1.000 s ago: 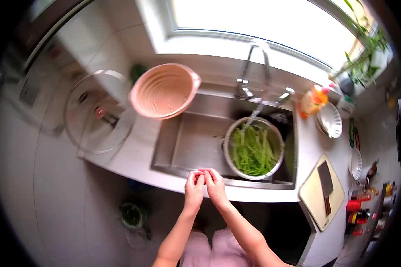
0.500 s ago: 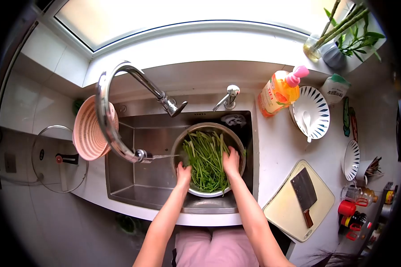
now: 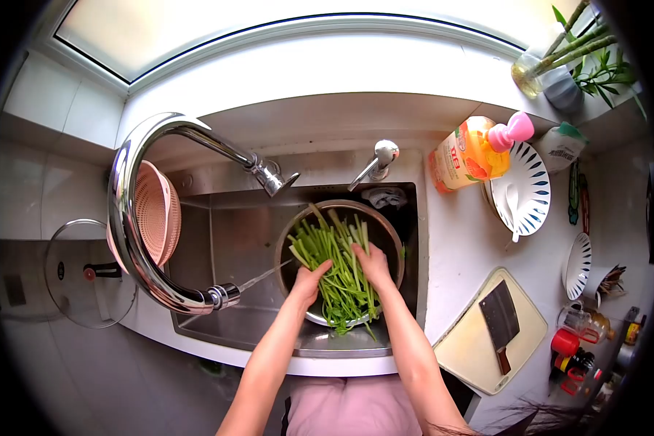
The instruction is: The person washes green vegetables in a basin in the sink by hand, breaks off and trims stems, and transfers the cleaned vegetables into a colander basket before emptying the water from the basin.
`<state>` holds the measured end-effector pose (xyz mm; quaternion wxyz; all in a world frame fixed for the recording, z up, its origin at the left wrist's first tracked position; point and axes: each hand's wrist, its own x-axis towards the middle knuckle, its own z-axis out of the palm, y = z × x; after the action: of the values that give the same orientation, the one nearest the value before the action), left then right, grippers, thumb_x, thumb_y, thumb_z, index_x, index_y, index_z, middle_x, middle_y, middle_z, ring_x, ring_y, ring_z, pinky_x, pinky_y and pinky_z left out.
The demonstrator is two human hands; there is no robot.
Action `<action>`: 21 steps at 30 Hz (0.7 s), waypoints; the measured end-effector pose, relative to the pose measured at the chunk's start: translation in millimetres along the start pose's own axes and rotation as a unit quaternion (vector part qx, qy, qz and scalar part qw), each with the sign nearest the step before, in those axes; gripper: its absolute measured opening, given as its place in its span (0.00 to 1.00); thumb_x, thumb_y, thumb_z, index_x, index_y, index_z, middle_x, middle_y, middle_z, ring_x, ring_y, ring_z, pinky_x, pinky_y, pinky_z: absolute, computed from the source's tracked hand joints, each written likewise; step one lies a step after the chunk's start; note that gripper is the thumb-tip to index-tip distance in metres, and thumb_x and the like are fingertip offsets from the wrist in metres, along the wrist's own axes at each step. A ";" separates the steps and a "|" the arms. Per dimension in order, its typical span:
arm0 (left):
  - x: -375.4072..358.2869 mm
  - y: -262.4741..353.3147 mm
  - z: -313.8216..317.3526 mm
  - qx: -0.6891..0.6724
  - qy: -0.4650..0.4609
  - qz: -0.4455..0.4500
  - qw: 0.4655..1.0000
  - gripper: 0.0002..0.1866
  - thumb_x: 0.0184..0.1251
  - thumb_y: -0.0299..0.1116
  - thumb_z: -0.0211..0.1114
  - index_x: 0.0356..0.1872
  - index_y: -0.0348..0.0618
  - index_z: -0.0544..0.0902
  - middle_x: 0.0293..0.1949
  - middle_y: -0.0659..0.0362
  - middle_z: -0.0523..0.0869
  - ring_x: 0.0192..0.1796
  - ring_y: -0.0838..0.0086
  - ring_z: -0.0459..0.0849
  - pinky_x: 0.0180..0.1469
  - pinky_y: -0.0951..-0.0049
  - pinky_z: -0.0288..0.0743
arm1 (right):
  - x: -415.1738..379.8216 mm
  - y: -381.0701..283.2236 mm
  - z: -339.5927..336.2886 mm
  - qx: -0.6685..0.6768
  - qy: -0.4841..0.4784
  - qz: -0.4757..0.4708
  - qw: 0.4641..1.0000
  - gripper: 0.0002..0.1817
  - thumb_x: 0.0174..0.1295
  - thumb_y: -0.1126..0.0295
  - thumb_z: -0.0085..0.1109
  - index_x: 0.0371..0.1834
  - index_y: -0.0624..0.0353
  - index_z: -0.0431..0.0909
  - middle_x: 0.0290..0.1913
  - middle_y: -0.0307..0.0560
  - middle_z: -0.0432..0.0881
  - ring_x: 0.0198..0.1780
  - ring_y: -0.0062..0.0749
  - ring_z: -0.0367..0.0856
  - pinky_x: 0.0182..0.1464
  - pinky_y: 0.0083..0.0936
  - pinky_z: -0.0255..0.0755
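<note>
Both hands' grip closed on green stalks (image 3: 338, 272), bunch between palms over bowl (image 3: 392, 236).

What cannot be made out

The fingertips of the left hand (image 3: 311, 278) and right hand (image 3: 373, 263) are buried among the green stalks (image 3: 334, 269). The bowl (image 3: 289, 240) floor is covered. Bottles (image 3: 585, 341) at right blur into the dark edge

pink colander (image 3: 152, 218) tilted at sink's left edge | glass lid (image 3: 80, 276) on counter beyond it | orange soap bottle (image 3: 469, 152) beside patterned plate (image 3: 523, 190) | cleaver (image 3: 501, 320) lying on cutting board (image 3: 472, 356) | plant (image 3: 581, 58) on windowsill
</note>
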<state>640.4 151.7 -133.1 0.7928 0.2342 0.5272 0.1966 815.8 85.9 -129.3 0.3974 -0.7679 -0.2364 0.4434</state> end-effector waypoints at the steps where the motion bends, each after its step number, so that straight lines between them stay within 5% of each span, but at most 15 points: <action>1: -1.6 -0.4 -10.9 0.020 -0.007 0.005 1.000 0.22 0.60 0.25 0.67 0.55 0.31 0.75 0.50 0.53 0.82 0.48 0.68 0.82 0.51 0.70 0.77 | 1.0 3.8 -5.4 -0.064 0.025 -0.012 0.998 0.21 0.63 0.60 0.57 0.53 0.64 0.76 0.43 0.57 0.84 0.47 0.49 0.82 0.49 0.35 0.72; 2: -1.4 3.0 -20.6 0.012 -0.011 -0.011 1.000 0.20 0.58 0.20 0.62 0.54 0.30 0.74 0.50 0.52 0.82 0.49 0.67 0.82 0.52 0.70 0.76 | -2.5 -10.5 -15.6 -0.113 -0.005 0.008 0.994 0.23 0.64 0.65 0.52 0.60 0.63 0.69 0.49 0.65 0.79 0.52 0.60 0.76 0.51 0.42 0.70; 5: 6.7 -3.2 -47.5 -0.017 -0.053 -0.035 0.998 0.22 0.52 0.15 0.57 0.52 0.30 0.74 0.48 0.53 0.81 0.50 0.65 0.81 0.55 0.71 0.73 | 11.3 23.0 1.1 -0.205 0.064 -0.072 0.974 0.29 0.62 0.67 0.51 0.67 0.59 0.60 0.60 0.66 0.70 0.59 0.61 0.69 0.57 0.44 0.66; 6: 7.8 -5.0 -49.0 -0.016 -0.051 -0.037 0.998 0.22 0.52 0.15 0.57 0.52 0.30 0.74 0.48 0.53 0.81 0.50 0.65 0.81 0.55 0.71 0.73 | 9.9 11.8 5.9 -0.267 0.041 -0.036 0.962 0.34 0.60 0.68 0.52 0.71 0.55 0.54 0.69 0.64 0.56 0.66 0.62 0.59 0.62 0.48 0.60; 8: 9.4 -13.8 -48.0 -0.010 -0.065 -0.094 0.993 0.22 0.52 0.18 0.57 0.52 0.32 0.74 0.48 0.54 0.81 0.49 0.64 0.81 0.52 0.68 0.75 | 2.3 -2.9 36.2 -0.329 0.103 -0.042 0.938 0.38 0.60 0.59 0.55 0.73 0.50 0.53 0.72 0.56 0.54 0.71 0.54 0.52 0.65 0.54 0.55; 9: 0.9 -2.2 -31.7 0.064 -0.031 -0.202 0.977 0.20 0.60 0.23 0.56 0.56 0.36 0.73 0.50 0.53 0.81 0.51 0.62 0.81 0.53 0.60 0.77 | -3.7 -1.6 52.7 -0.381 0.119 -0.066 0.914 0.39 0.60 0.55 0.54 0.74 0.49 0.52 0.72 0.53 0.55 0.73 0.50 0.50 0.66 0.54 0.53; 11: -4.7 9.9 -13.5 0.286 -0.007 -0.266 0.921 0.20 0.65 0.34 0.59 0.57 0.39 0.73 0.50 0.54 0.81 0.48 0.63 0.82 0.48 0.61 0.80 | -3.5 16.7 68.0 -0.462 0.090 -0.130 0.873 0.37 0.61 0.49 0.51 0.74 0.43 0.54 0.74 0.48 0.52 0.76 0.45 0.44 0.68 0.55 0.49; 13: 9.4 6.8 -35.8 0.269 -0.022 -0.265 0.926 0.25 0.66 0.42 0.62 0.60 0.42 0.70 0.53 0.53 0.79 0.46 0.64 0.82 0.40 0.68 0.83 | 14.7 36.1 55.1 -0.462 -0.052 -0.300 0.833 0.32 0.61 0.52 0.52 0.71 0.38 0.61 0.74 0.47 0.53 0.76 0.43 0.44 0.68 0.56 0.47; 15: 8.3 -2.3 -30.9 0.298 0.117 -0.102 0.942 0.27 0.65 0.36 0.62 0.63 0.40 0.65 0.54 0.51 0.78 0.48 0.60 0.81 0.46 0.66 0.80 | 17.2 28.0 40.1 -0.465 -0.012 -0.349 0.814 0.28 0.61 0.53 0.51 0.68 0.36 0.66 0.75 0.45 0.52 0.76 0.40 0.43 0.69 0.56 0.46; 17: 10.8 -18.1 -26.5 0.311 0.206 0.151 0.915 0.29 0.62 0.32 0.61 0.62 0.36 0.63 0.57 0.45 0.75 0.57 0.53 0.74 0.58 0.59 0.69 | 8.8 21.1 53.3 -0.479 0.098 -0.182 0.853 0.26 0.62 0.54 0.51 0.66 0.36 0.68 0.76 0.40 0.49 0.77 0.41 0.42 0.70 0.56 0.45; 18: 5.9 -16.8 -17.4 0.358 0.235 0.170 0.888 0.32 0.61 0.30 0.60 0.66 0.37 0.59 0.62 0.41 0.67 0.64 0.49 0.65 0.66 0.60 0.57 | -0.1 22.7 67.6 -0.465 0.084 -0.183 0.862 0.25 0.63 0.56 0.49 0.66 0.36 0.68 0.77 0.39 0.47 0.77 0.41 0.41 0.71 0.57 0.43; 19: -0.9 -18.6 -6.4 0.353 0.246 0.160 0.888 0.37 0.60 0.33 0.62 0.69 0.38 0.56 0.65 0.41 0.62 0.66 0.49 0.62 0.67 0.60 0.56 | 5.1 26.4 62.5 -0.467 0.084 -0.185 0.861 0.25 0.63 0.56 0.49 0.66 0.36 0.68 0.77 0.39 0.47 0.77 0.41 0.41 0.71 0.57 0.43; 21: -4.5 -22.6 5.7 0.346 0.279 0.110 0.889 0.40 0.58 0.36 0.64 0.70 0.39 0.55 0.66 0.42 0.59 0.67 0.50 0.61 0.67 0.60 0.56 | 21.3 34.2 43.1 -0.497 -0.138 -0.324 0.793 0.27 0.63 0.54 0.49 0.67 0.38 0.67 0.77 0.44 0.42 0.77 0.43 0.38 0.71 0.60 0.39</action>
<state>645.5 129.9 -141.0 0.4548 0.4856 0.7323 0.1450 789.2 98.8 -180.4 0.0450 -0.6687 -0.7114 0.2114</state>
